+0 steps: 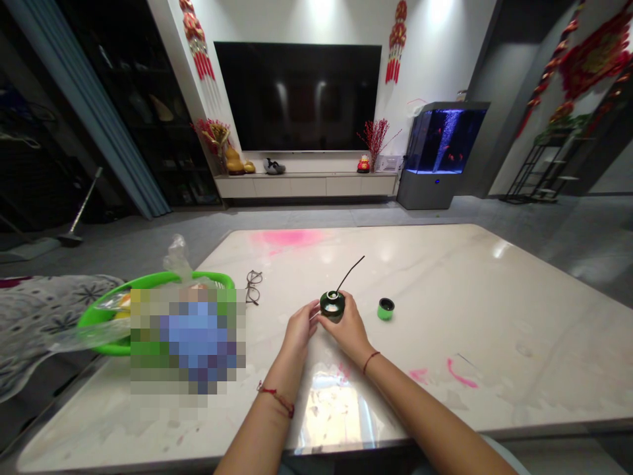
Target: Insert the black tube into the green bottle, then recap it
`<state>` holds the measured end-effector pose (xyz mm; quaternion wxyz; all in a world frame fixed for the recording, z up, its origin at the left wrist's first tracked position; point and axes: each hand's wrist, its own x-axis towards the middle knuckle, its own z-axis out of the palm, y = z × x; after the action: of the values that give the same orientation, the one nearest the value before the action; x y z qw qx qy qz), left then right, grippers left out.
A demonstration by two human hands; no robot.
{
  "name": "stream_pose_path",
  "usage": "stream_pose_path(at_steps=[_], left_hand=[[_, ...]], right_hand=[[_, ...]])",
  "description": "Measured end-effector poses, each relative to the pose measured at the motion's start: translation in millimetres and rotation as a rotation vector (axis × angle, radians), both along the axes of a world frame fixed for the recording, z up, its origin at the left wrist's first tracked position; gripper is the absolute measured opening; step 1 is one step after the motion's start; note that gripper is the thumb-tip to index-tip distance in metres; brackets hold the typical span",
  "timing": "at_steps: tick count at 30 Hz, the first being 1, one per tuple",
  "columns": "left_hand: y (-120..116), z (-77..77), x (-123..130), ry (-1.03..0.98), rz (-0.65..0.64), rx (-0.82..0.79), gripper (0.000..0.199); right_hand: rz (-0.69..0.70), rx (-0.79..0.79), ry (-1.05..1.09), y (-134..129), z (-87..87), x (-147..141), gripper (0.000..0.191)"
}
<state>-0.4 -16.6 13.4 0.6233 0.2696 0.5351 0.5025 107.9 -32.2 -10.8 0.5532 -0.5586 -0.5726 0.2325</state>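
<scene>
Between my two hands is a small round dark green bottle point(331, 305) with a pale ring at its mouth. One thin dark stick point(352, 271) rises from the mouth and leans to the right. My right hand point(350, 324) is closed around the bottle's right and near side, its thumb across the front. From the left, my left hand point(299, 326) has its fingers curled against the bottle's side; their tips are partly hidden. A short green cap point(386, 309) with a black inside lies on the table to the right of my hands.
The pale marble-look table point(494, 316) bears pink stains. Eyeglasses point(254, 287) lie left of my hands, beside a green basket point(89, 323) with plastic bags. A blurred-out blue patch point(198, 336) covers its near side. Beyond are a television point(301, 99) and a fish tank point(442, 142).
</scene>
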Motion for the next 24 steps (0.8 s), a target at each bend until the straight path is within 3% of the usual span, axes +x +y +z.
stream_pose_path(at_steps=[11, 19, 24], left_hand=[[3.8, 11.9, -10.1, -0.095, 0.144, -0.054, 0.014], [8.2, 15.9, -13.9, -0.175, 0.148, -0.103, 0.012], [3.5, 23.7, -3.2, -0.242, 0.122, -0.125, 0.011]], right_hand=[[-0.071, -0.024, 0.002, 7.5, -3.1, -5.7, 0.058], [0.123, -0.039, -0.007, 22.9, -11.0, 11.0, 0.055], [0.19, -0.018, -0.006, 28.2, -13.1, 16.4, 0.051]])
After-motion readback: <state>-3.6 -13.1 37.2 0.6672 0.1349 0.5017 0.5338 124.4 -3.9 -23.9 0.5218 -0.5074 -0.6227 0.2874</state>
